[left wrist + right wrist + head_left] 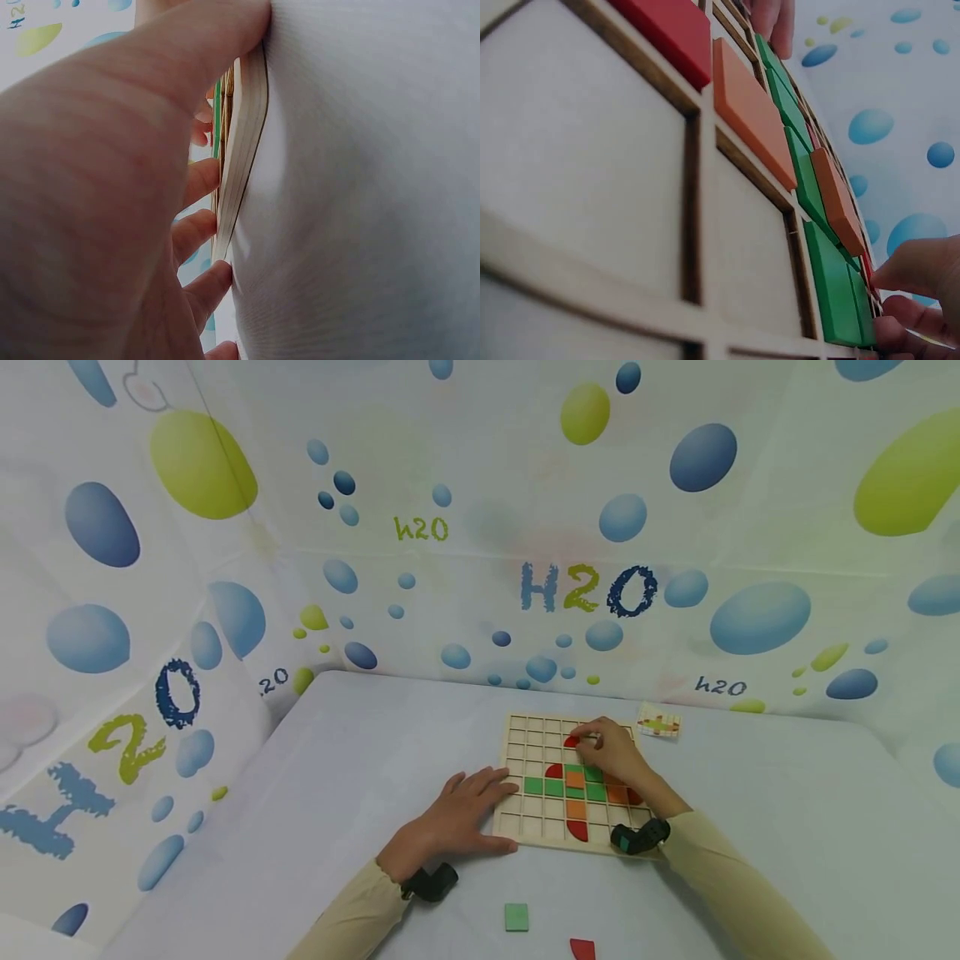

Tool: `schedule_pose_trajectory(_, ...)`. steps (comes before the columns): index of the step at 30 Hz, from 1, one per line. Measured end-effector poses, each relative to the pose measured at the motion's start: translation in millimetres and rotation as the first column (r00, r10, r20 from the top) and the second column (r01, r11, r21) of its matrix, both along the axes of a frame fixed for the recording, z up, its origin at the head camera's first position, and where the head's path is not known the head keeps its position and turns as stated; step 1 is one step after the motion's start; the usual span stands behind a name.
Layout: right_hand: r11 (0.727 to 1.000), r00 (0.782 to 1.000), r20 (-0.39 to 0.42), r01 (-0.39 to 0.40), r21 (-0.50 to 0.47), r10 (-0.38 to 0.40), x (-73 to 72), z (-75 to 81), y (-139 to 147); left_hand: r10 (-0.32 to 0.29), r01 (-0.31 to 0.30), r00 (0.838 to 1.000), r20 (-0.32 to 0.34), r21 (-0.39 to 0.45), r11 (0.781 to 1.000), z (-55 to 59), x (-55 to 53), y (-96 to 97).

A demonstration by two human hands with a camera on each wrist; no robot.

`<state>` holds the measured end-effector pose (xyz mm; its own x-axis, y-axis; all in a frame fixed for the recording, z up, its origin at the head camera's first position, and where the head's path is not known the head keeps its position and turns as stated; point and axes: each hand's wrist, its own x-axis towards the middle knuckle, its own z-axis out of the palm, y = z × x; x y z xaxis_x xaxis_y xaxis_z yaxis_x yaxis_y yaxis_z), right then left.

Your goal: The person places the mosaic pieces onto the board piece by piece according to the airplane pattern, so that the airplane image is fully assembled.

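A light wooden grid board point(528, 827) lies on the table with green squares point(533, 786), orange squares point(576, 810) and red quarter-round pieces point(577, 830) in several cells. One orange square point(838, 202) sits raised on top of green ones. My right hand point(617, 753) pinches a red quarter-round piece point(572, 742) between thumb and fingers at an upper cell. My left hand point(465, 814) lies spread along the board's left edge, fingertips touching its rim, thumb near the lower corner. Part of the board's right side is hidden under my right hand and forearm.
A small picture card point(660, 722) with a coloured pattern lies behind the board's far right corner. Nearer me on the white table point(360, 752) are a loose green square point(516, 917) and a red quarter-round piece point(582, 949). A patterned backdrop point(465, 568) rises behind.
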<state>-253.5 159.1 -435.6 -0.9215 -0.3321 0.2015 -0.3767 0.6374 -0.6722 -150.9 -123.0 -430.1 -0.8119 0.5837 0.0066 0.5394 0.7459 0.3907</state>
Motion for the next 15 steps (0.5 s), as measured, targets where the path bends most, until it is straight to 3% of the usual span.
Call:
schedule_pose_trajectory(7,0.999,1.0,-0.004,0.014,-0.04,-0.014,5.7,-1.6,2.4,-0.002,0.002,1.0,0.008,-0.001,1.0,-1.6,-0.9,-0.1)
schedule_pose_trajectory(15,0.999,0.999,-0.015,-0.039,-0.037,0.039,11.2,-2.1,6.7,0.0,0.0,1.0,-0.001,-0.007,1.0,-2.2,-2.0,-0.6)
